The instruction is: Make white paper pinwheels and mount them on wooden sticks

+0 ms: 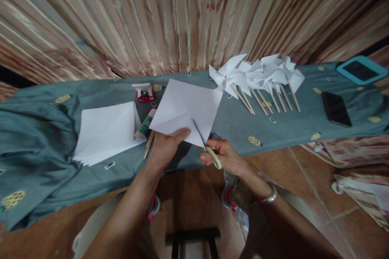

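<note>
A square sheet of white paper [185, 103] with crossing diagonal creases is held up over the table edge. My left hand [168, 142] grips its lower left edge, thumb on top and fingers underneath. In my right hand [223, 154] is a pair of scissors [213, 156] with pale green handles, fingers through the loops. The blades lie at the sheet's lower right part, pointing toward its middle. Whether they are cutting through the paper I cannot tell. Part of the left fingers is hidden under the sheet.
On the blue-green cloth [255, 127] lie stacked white sheets [105, 131], a green glue stick [146, 123], wooden sticks [148, 145] and an opened red box [145, 94]. Several paper pinwheels [232, 75] on sticks, a black phone [336, 108] and a blue-framed device [361, 68] are to the right. A curtain hangs behind.
</note>
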Tool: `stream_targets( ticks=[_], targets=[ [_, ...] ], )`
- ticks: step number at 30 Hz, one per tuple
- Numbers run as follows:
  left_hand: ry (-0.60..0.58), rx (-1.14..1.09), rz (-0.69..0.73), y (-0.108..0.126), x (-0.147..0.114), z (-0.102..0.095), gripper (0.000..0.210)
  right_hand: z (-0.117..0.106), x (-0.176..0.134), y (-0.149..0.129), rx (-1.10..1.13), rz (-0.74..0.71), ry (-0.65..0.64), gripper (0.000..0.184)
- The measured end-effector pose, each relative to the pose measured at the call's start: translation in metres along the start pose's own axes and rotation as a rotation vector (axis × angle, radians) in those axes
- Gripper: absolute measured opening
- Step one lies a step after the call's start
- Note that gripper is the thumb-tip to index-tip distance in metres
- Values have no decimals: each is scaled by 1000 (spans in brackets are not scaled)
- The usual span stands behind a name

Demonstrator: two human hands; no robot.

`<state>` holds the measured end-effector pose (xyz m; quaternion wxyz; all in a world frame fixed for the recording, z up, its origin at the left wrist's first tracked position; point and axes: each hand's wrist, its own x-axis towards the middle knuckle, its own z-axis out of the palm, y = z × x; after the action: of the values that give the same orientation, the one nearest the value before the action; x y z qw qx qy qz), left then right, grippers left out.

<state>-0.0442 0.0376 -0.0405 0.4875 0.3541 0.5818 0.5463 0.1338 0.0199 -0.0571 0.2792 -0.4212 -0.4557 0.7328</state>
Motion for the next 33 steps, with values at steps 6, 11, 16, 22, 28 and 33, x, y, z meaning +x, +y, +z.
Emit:
stream_targets(
  ticks=[6,11,16,22,28,33],
  targets=[
    [-17,9,-1,1,0,1,45,-1,1,1,-22,15,27,39],
    [-20,9,10,-1,1,-1,44,-2,1,0,-26,43,46,39],
    [-43,-3,-15,4,-4,1,49,-1,-1,-6,-21,16,31,37],
    [-43,14,-21,10,-7,3,48,-1,-1,-6,-33,4,52,38],
    [-39,30,-24,8,-7,3,54,-1,1,-5,-1,38,57,38],
    [-43,47,-13,7,-7,3,55,0,0,-8,3,42,49,38]
  ],
)
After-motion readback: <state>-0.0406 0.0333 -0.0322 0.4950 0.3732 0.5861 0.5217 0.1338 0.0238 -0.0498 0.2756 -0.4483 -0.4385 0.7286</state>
